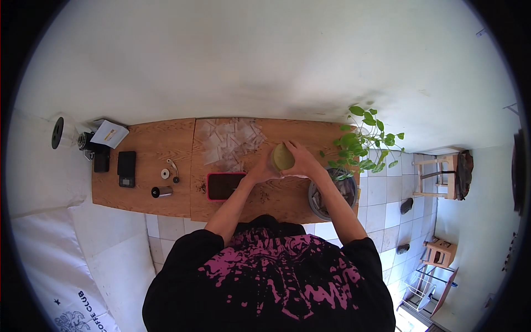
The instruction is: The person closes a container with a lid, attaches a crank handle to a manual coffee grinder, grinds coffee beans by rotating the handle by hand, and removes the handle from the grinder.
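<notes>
Over the middle of the table, a round container with an olive-green top [283, 157] is held between both hands. My left hand [263, 169] wraps its left side, and my right hand [302, 159] curls round its right side with fingers over the top edge. What the container holds is hidden. Below my left forearm lies a pink-rimmed tray [223, 186] with dark brown grounds in it. A spread of small translucent sachets [232, 139] covers the table beyond my left hand. Partly behind my right forearm stands a round tub [317, 209] holding more sachets.
A leafy green plant [362, 145] rises at the table's right end. On the left are a black scale [126, 169], a metal cylinder [162, 192], a crank handle [173, 167] and a coffee grinder [86, 140]. Dark crumbs lie around the tray.
</notes>
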The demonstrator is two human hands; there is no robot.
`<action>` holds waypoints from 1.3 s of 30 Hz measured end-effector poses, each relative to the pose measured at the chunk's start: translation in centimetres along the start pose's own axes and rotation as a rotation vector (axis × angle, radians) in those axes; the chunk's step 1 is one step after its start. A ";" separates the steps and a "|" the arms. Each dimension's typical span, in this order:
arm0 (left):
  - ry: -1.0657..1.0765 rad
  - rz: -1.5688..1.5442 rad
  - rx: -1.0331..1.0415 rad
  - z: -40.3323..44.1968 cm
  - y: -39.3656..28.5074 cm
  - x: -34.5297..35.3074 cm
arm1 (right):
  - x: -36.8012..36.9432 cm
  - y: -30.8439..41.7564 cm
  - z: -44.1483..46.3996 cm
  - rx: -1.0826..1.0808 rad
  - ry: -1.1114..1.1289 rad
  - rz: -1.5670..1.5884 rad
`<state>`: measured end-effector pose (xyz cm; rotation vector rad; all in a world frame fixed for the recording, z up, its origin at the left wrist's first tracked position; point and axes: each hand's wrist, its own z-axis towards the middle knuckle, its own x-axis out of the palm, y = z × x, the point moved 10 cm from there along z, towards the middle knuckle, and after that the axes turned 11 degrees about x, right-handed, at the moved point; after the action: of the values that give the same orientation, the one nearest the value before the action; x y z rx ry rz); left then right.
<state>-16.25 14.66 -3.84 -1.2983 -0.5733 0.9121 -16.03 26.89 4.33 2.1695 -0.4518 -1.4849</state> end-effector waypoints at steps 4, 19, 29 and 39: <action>-0.096 0.001 0.019 0.1 1.1 -0.2 | -1.2 0.2 -0.2 0.097 -0.064 -0.069; -0.183 0.065 -0.003 0.7 -0.5 -2.0 | -4.3 0.0 -2.7 0.452 -0.144 -0.182; -0.094 0.141 0.021 0.3 -1.3 -1.1 | -2.4 1.7 -1.4 -0.032 -0.021 -0.024; -0.156 -0.058 0.031 0.4 -1.3 -0.4 | -4.9 1.1 -2.1 0.447 -0.078 -0.166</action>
<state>-16.43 14.52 -2.47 -1.1835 -0.7121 0.9764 -15.80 28.88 9.36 2.5482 -0.7027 -1.6899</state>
